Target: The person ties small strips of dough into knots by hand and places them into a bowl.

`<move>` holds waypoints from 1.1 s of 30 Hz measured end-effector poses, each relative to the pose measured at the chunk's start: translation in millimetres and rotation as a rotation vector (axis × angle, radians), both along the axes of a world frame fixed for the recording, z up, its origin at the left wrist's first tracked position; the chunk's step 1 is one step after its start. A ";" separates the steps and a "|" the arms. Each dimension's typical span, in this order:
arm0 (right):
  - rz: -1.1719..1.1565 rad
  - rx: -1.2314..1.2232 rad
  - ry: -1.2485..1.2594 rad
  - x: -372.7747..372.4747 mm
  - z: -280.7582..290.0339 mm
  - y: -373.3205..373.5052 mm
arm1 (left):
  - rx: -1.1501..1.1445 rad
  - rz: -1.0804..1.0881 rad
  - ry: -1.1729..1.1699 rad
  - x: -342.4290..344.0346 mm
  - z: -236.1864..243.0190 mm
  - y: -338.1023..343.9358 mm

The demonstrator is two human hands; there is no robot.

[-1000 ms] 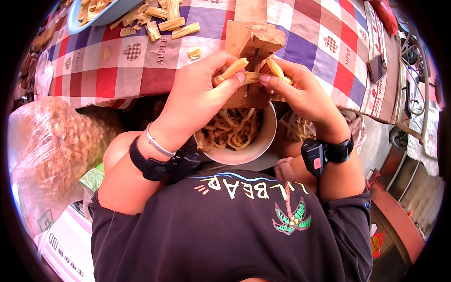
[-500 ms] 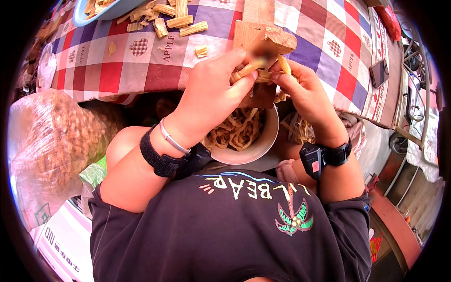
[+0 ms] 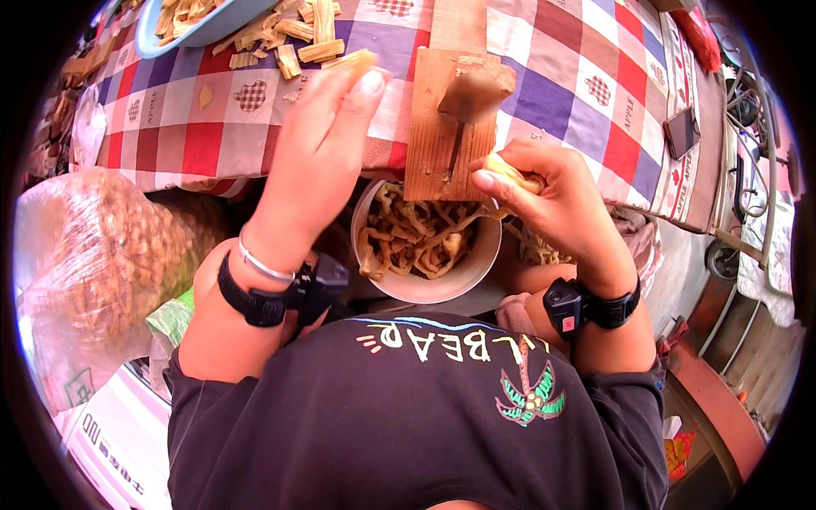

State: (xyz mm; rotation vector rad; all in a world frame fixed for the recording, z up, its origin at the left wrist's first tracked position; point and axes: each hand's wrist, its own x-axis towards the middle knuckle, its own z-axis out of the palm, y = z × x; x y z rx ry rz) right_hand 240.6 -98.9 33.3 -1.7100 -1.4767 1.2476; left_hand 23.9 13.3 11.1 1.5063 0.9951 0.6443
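The two hands are well apart, on either side of the wooden stand point(image 3: 427, 149) at the upper middle of the frame. The left hand point(image 3: 327, 136) is stretched over the checked tablecloth point(image 3: 200, 149) left of the stand, its fingertips at a pale yellow stick point(image 3: 351, 60) on the near side of the stick pile point(image 3: 323, 51); blur and the angle hide the contact, so I cannot tell whether the fingers are closed on it. The right hand point(image 3: 554, 187), just right of the stand, pinches a folded yellow strip point(image 3: 516, 176) between thumb and fingers. A strand point(image 3: 461, 223) runs from near that hand across the upper part of the white bowl point(image 3: 427, 292), which sits in the middle of the frame below the stand, with tangled strips point(image 3: 416, 242) inside. A thin dark metal piece point(image 3: 456, 149) shows on the stand's face, with no stick against it. More sticks lie in the blue basin point(image 3: 194, 41) at the upper left. The step in hand looks like fetching another stick while the strip is kept ready on the right. The next move seems to call for a firm fingertip pinch on one stick alone, and a right-hand grip steady enough to keep the strip from slipping.
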 end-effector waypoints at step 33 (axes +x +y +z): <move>0.011 0.039 0.126 9.0 -15.8 0.6 | -0.381 -0.271 -0.179 12.3 2.5 -28.3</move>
